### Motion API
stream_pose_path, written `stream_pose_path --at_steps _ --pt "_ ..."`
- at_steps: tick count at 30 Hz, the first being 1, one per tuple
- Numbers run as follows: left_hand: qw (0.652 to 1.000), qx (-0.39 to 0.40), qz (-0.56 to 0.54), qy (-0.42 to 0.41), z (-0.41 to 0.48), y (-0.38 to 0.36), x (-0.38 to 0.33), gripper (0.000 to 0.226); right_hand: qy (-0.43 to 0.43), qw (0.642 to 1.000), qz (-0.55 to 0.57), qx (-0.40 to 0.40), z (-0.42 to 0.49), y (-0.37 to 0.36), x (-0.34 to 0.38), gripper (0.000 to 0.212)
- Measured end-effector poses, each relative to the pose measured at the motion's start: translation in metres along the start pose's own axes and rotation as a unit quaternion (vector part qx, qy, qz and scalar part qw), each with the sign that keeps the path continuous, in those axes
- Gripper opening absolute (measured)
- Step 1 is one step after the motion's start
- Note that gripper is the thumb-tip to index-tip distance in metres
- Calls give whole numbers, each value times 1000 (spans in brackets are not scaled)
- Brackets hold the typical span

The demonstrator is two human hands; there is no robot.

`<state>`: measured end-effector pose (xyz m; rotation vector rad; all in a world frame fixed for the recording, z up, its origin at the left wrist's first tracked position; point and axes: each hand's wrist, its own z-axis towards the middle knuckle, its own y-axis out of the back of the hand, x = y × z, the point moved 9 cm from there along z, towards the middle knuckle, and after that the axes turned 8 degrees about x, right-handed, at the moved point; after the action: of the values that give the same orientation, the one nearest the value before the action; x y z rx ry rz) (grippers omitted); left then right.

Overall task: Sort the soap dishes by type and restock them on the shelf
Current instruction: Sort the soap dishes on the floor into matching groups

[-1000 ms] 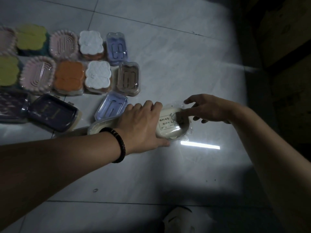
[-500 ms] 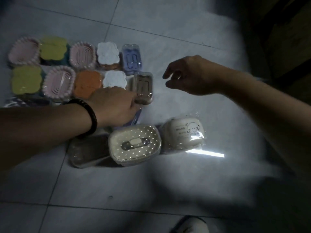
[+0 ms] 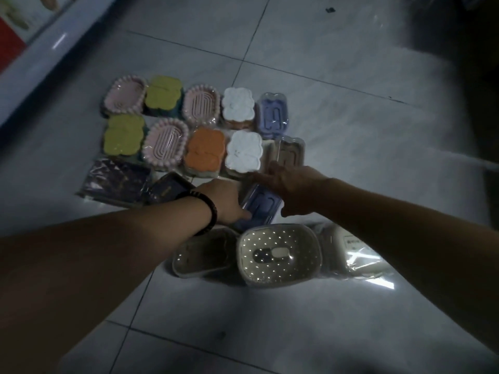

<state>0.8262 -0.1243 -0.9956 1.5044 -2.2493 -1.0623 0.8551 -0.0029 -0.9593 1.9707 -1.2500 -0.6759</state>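
Observation:
Wrapped soap dishes lie in rows on the tiled floor. A lilac-blue dish (image 3: 263, 209) sits in the middle, and my left hand (image 3: 222, 201), with a dark bracelet at the wrist, grips its left edge with the thumb on top. My right hand (image 3: 293, 187) reaches over its far end, fingers stretched out to the left and touching it. Behind are pink beaded dishes (image 3: 166, 143), yellow-green ones (image 3: 124, 136), an orange one (image 3: 206, 152), white ones (image 3: 244, 151), a second lilac dish (image 3: 272, 116) and a brown clear one (image 3: 290, 152).
Nearer me lie a grey dish (image 3: 202, 255), a cream perforated dish (image 3: 278, 253) and a cream wrapped box (image 3: 348, 249). Two dark purple dishes (image 3: 116, 182) lie at the left. A white shelf base (image 3: 40, 49) runs along the upper left. The right side is dark.
My right hand has come down from the air onto the far end of the lilac dish. My left hand stays on that dish. The view has shifted back and up.

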Motion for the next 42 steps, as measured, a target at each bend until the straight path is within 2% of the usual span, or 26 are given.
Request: stream_pose_path --at_steps 3,6,11,13,16,18,20,22,23,27,29,32,35,38,42 --pt "999 -26 -16 -25 -8 3 0 39 -4 999 -39 -20 2 -6 9 102" --pt "997 -62 -29 -29 -25 9 7 27 -15 999 6 -35 0 -1 7 96" --pt "995 -87 -10 -51 -52 18 28 16 -98 994 18 -38 6 -3 -5 90" --pt "994 -70 5 -87 -65 13 29 28 -111 992 58 -30 6 -3 -3 91" --pt "988 -24 89 -124 -83 -14 27 63 -112 992 55 -4 6 -2 -1 92" --pt "980 -2 157 -123 -89 -36 30 84 -113 991 77 -9 6 3 -9 78" --pt "976 -9 182 -117 -90 -48 34 96 -143 975 159 -56 4 11 -26 58" --pt "974 -35 196 -111 -90 -55 35 98 -191 948 224 -118 -2 19 -47 48" --pt "973 -47 201 -108 -90 -57 34 95 -213 943 225 -120 -5 17 -53 49" --pt "974 -80 182 -111 -91 -55 35 81 -231 953 189 -57 1 -12 -64 70" --pt "979 -78 153 -110 -94 -50 34 75 -228 950 205 -60 5 -16 -66 66" --pt "982 -105 107 -110 -99 -37 35 77 -241 947 203 -56 4 -17 -69 63" --pt "980 -132 110 -102 -101 -13 35 79 -316 902 290 -60 -9 -29 -91 71" --pt "972 -172 134 -87 -100 24 35 79 -331 858 382 -97 -10 -44 -105 73" --pt "974 -200 11 -104 -100 76 21 76 -322 823 450 -127 -18 -50 -110 79"
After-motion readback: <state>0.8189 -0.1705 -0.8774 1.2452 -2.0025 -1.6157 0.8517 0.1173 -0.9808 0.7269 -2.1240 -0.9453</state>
